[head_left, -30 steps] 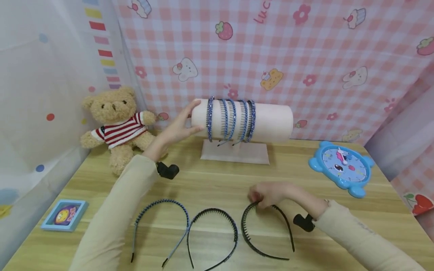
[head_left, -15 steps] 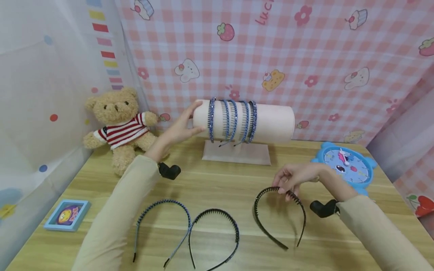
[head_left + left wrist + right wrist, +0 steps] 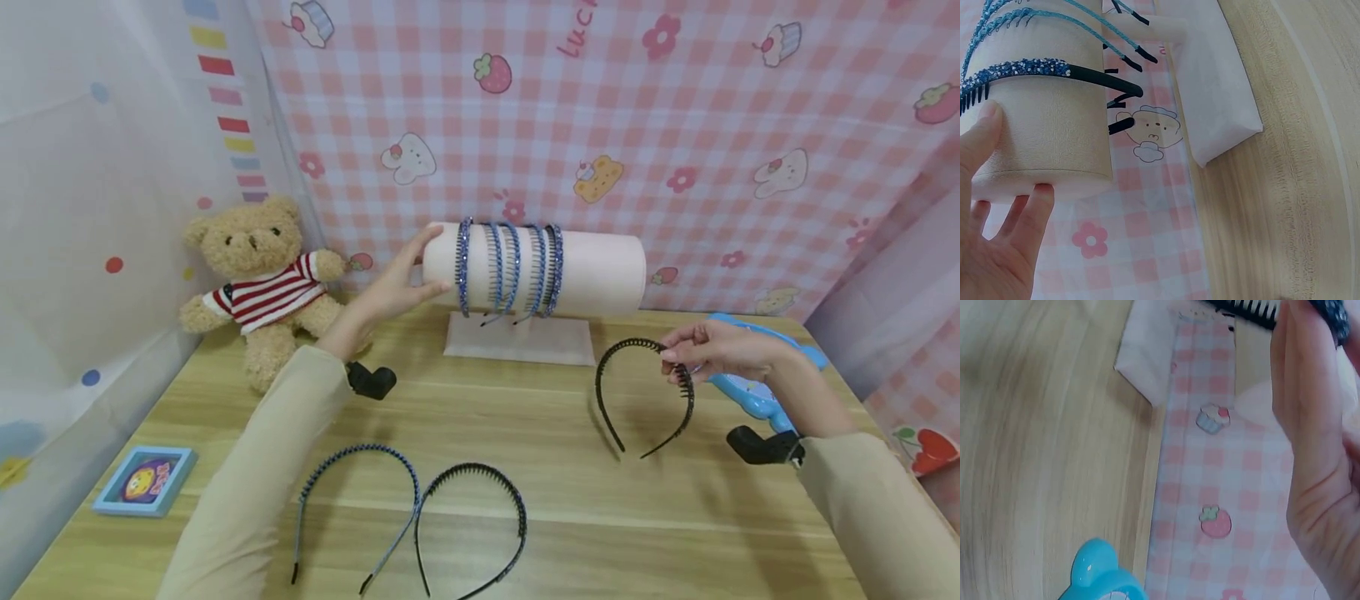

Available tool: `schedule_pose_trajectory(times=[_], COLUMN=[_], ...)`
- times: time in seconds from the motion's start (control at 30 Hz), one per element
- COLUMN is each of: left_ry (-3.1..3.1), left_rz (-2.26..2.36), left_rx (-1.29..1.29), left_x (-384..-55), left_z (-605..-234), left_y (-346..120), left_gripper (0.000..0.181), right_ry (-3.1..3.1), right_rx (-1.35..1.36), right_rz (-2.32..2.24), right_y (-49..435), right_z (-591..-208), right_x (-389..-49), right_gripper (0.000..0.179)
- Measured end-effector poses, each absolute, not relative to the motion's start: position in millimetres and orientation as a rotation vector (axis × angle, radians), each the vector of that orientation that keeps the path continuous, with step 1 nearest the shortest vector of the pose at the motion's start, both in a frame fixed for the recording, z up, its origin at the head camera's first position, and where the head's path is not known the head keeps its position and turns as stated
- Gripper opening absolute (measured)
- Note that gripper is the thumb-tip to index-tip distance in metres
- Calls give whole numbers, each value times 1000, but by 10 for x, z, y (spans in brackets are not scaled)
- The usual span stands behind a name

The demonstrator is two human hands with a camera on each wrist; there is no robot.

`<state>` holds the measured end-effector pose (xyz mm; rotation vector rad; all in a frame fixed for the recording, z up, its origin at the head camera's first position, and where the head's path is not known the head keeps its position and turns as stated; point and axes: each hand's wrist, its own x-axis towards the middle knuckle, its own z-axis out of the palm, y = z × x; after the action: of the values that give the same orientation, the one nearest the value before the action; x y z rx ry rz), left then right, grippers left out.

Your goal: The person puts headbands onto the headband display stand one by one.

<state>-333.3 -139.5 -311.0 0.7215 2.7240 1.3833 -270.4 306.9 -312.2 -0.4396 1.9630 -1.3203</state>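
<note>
A cream cylindrical headband stand (image 3: 603,271) stands at the back of the table. Several blue, sparkly toothed headbands (image 3: 512,267) circle its left and middle part. My left hand (image 3: 397,279) holds the stand's left end, its thumb on the front in the left wrist view, beside a glittery headband (image 3: 1019,70). To the right of the stand's base, my right hand (image 3: 716,350) pinches a black toothed headband (image 3: 609,367) near its top, its two ends hanging downward. The right wrist view shows only part of that headband (image 3: 1254,311), blurred at the top edge.
On the front of the table lie a blue headband (image 3: 360,450) and a dark headband (image 3: 517,508), touching. A blue clock (image 3: 757,400) is partly behind my right hand. At left are a teddy bear (image 3: 262,283) and a small blue frame (image 3: 144,481).
My right hand has lifted the black headband off the table and carried it up and rightward, toward the clock. My left hand has stayed on the stand's end.
</note>
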Motion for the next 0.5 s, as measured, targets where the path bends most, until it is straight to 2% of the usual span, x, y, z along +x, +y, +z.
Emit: schedule_pose_trajectory(times=[0.27,0.37,0.5], left_ry=[2719,2714,2708], left_rz=[1394,1398,1404], left_rx=[718,722,729], left_x=[-3340,-3346,-3343], left_z=[-3116,-3115,-3109], left_y=[-1392,-1390,-1386], left_gripper=[79,79,79], right_ry=[2096,2129,2252], right_rx=[-99,-71,-104], right_rz=[-1566,-1678,-1726], right_y=[3157,3126,3026], right_z=[-3070,-3045,-2997], right_x=[-2737,-2734,-2734], right_gripper=[10,8,17])
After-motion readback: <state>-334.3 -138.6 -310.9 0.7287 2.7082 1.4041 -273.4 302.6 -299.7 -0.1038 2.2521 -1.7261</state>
